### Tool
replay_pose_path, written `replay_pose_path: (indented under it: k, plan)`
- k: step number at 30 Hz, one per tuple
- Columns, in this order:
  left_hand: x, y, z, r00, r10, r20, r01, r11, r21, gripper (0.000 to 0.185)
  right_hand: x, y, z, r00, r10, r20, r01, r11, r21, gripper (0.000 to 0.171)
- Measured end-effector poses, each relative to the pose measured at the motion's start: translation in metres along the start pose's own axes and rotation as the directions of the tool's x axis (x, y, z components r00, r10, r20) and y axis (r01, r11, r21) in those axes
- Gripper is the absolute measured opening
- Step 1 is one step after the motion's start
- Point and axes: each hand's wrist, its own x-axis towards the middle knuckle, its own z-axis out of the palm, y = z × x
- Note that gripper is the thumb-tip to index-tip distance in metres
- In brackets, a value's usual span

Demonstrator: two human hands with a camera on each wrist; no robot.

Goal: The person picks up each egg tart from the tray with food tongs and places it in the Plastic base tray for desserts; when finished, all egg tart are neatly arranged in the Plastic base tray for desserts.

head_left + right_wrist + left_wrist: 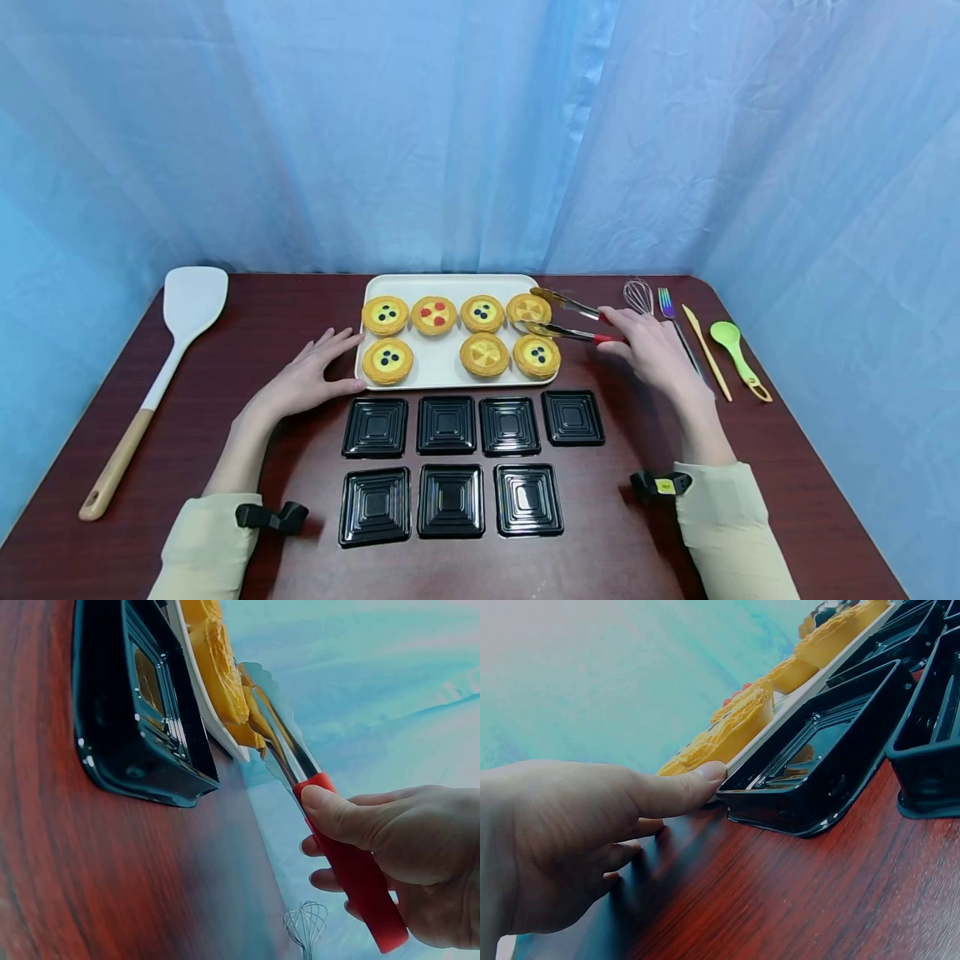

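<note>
Dark red wood, the table carries a white tray of seven tarts, with seven black trays in two rows just in front of it. The right hand grips the red handles of the tongs, whose metal tips straddle the far-right tart in the back row. The left hand lies flat with fingers straight, its thumb touching the white tray's near-left edge and holding nothing. This looks like the grasp stage: the next move likely calls for closing the tongs gently on the crust, then a clean lift. The tart just in front crowds the lower tip. A spatula lies well to the left; a whisk, fork and green spoon lie beside the right hand.
</note>
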Motion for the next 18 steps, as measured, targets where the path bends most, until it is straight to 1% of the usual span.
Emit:
replay_pose_path:
  k: [9, 18]
  plan:
    - [0.0003, 0.0008, -0.0010, 1.000, -0.001, 0.002, 0.001, 1.000, 0.002, 0.088, 0.0014, -0.0030, -0.0014, 1.000, 0.017, 0.012, -0.017, 1.000, 0.009, 0.061]
    - [0.0004, 0.0003, -0.0007, 1.000, 0.001, 0.005, -0.001, 1.000, 0.000, 0.088, 0.0003, -0.0033, -0.0019, 0.999, -0.006, -0.039, 0.005, 1.000, -0.018, 0.059]
